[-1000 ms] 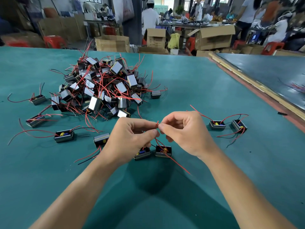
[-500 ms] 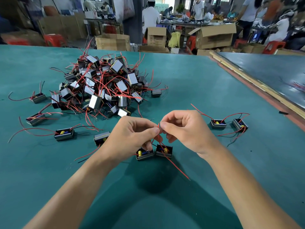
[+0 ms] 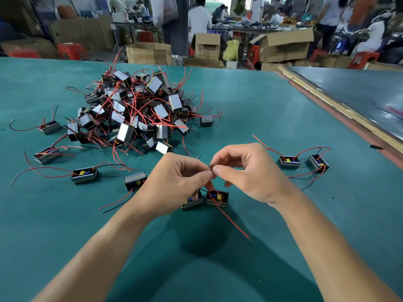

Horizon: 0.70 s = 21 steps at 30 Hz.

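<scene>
Head view: left hand (image 3: 174, 185) and right hand (image 3: 250, 177) fingers are pinching wires (image 3: 210, 169) above boxes (image 3: 218, 199); pile (image 3: 135, 112) sitting at ten o'clock.

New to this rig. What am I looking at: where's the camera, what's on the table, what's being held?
No machine: a person works with two bare hands. The one picture comes from a head-worn camera looking forward and down. On the green table lies a pile of small black modules trailing red and black wires, with loose ones around it. The left hand and right hand meet at the fingertips, each pinching the wire ends above two open modules lying side by side.
</scene>
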### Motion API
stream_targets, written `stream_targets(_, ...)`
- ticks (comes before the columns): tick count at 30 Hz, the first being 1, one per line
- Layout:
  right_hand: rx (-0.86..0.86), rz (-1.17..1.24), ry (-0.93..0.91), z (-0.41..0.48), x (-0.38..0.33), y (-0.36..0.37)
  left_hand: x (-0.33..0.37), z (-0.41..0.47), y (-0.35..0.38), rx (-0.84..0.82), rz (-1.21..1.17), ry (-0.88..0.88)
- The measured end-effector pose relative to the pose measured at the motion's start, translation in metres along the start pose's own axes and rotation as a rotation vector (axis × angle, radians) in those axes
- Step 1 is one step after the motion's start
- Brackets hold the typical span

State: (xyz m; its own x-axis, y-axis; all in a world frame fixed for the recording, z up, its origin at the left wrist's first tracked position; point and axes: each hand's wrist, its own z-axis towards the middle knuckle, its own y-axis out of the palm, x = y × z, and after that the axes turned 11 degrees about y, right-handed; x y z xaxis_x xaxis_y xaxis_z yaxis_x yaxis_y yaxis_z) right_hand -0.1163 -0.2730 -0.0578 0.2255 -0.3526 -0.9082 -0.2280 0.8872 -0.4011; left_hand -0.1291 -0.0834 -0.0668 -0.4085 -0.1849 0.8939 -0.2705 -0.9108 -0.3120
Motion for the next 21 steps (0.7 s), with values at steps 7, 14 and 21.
stream_targets(7,-0.081,0.038,0.011,-0.0027,-0.0009,-0.0012,0.0029,0.0003,0.0010,-0.052,-0.102,-0.043)
stream_targets(14,-0.113,0.140,0.126,-0.0004,-0.0013,-0.0040,-0.0019,-0.0003,0.0049,-0.057,-0.036,0.007)
stream_targets(21,-0.091,0.155,0.165,0.0004,0.0013,-0.0068,-0.0043,0.0003,0.0023,-0.012,-0.028,0.018)
